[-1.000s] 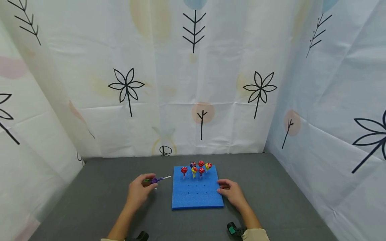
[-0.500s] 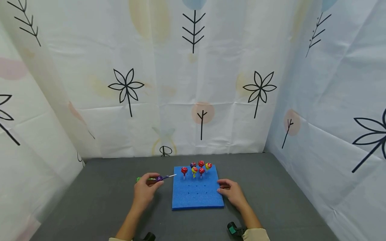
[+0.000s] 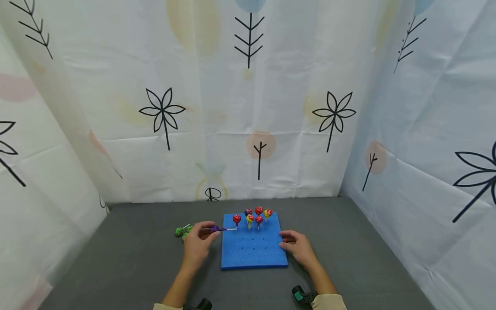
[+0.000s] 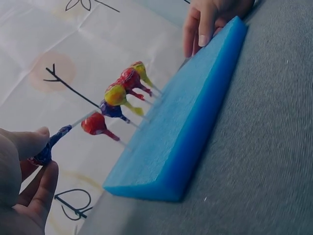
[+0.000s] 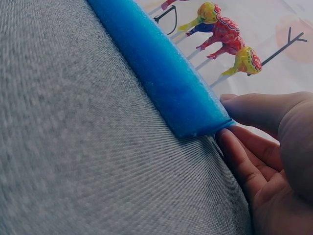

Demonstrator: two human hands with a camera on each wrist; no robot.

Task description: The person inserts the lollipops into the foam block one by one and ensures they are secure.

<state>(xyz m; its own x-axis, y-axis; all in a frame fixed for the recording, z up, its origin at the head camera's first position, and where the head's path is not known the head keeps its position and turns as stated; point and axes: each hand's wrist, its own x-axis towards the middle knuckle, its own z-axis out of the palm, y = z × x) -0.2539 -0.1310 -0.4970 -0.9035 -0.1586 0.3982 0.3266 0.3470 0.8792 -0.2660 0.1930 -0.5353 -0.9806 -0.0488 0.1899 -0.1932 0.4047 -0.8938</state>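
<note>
In the head view my left hand point(image 3: 198, 244) pinches a purple lollipop point(image 3: 215, 228) by its wrapped head, between thumb and fingers. The lollipop's white stick point(image 4: 83, 118) points right, over the left edge of a blue foam board point(image 3: 253, 258). Several wrapped lollipops stand upright in the board's far rows, among them a red one point(image 4: 94, 124) and a yellow one point(image 4: 116, 94). Rows of small holes show nearer the front. At the board's right edge my right hand point(image 3: 297, 246) grips it, thumb on the upper side and fingers point(image 5: 239, 159) at the lower edge.
Several green lollipops point(image 3: 179, 231) lie on the grey table point(image 3: 128, 258) left of my left hand, partly hidden by it. A patterned white curtain point(image 3: 217, 107) closes off the back and both sides.
My left hand has moved right with the purple lollipop, its stick now over the board. The green lollipops behind the hand have come into sight. My right hand stays at the board's edge.
</note>
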